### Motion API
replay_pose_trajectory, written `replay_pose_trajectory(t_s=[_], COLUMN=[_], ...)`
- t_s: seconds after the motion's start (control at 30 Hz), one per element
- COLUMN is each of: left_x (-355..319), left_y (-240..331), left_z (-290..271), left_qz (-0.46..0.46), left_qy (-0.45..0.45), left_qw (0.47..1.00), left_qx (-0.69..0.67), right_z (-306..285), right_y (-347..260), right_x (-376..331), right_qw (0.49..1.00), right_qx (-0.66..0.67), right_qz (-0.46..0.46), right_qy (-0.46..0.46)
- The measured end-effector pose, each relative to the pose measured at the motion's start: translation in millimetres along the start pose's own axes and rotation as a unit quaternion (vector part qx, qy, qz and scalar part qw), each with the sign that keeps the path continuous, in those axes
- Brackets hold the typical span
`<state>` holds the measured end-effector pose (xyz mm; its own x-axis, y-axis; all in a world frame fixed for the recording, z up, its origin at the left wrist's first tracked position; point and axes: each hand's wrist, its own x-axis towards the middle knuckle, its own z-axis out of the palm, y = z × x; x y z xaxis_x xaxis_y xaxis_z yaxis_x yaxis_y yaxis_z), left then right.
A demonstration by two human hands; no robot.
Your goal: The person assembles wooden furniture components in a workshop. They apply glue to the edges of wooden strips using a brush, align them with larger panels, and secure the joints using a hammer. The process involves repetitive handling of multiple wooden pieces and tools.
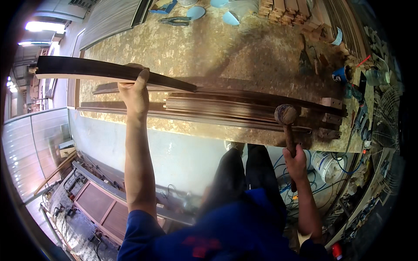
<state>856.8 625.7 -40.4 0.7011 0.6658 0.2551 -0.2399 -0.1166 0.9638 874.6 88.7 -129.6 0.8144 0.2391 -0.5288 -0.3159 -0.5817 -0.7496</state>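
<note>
Table (244, 56): broad wooden sheet with a mottled, flaky-looking surface.
Left hand (136, 89): closed around a board (82, 68), above the table's left part.
Board shape: long, narrow wood, dark on its broad face and paler along one edge; its left end reaches past the table's left edge in view, while whether its right tip touches the strips (204, 105) is hard to tell.
Right hand (296, 163): wrapped around the wooden handle of a mallet (286, 115), just off the table's near edge.
Mallet shape: round, blunt head over the table's right part.
Strips: slim brown lengths lying side by side along the table's near edge.
Blocks (332, 118): three small wooden pieces near the table's right end.
Room: mottled surface spreads from the strips back to the pliers (175, 21) near the table's far side.
</note>
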Motion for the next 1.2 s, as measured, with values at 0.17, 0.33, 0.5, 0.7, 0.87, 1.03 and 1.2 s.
replay_pose_trajectory(t_s=[0.17,0.33,0.5,0.7,0.87,1.03,1.2], left_x=[-7.9,-33.9,-45.1,-10.3,3.6,-5.3,-7.2], left_y=[-1.2,-6.7,23.9,113.3,136.7,125.8,123.0], left_z=[9.6,30.1,42.4,36.1,42.0,40.0,46.9], left_qz=[0.006,0.066,-0.034,0.059,0.127,0.077,0.079], left_qy=[-0.033,-0.058,-0.025,0.023,0.016,-0.01,-0.003], left_qw=[0.998,0.985,0.992,0.996,0.984,0.993,0.996], left_qx=[0.052,0.149,0.115,0.066,0.123,0.084,0.044], right_z=[-3.3,-10.8,-32.6,-44.3,-14.9,0.6,7.3], right_y=[-50.9,-135.6,-273.2,-455.5,-514.3,-513.6,-508.7], right_x=[-18.8,-31.8,-52.6,-108.3,-117.9,-110.5,-108.0], right_qw=[0.99,0.991,0.936,0.796,0.787,0.74,0.75], right_qx=[0.069,0.062,-0.122,-0.233,-0.307,-0.241,-0.437], right_qz=[0.107,-0.017,-0.311,-0.553,-0.519,-0.624,-0.487], right_qy=[-0.062,-0.117,-0.109,-0.078,-0.128,-0.072,-0.095])
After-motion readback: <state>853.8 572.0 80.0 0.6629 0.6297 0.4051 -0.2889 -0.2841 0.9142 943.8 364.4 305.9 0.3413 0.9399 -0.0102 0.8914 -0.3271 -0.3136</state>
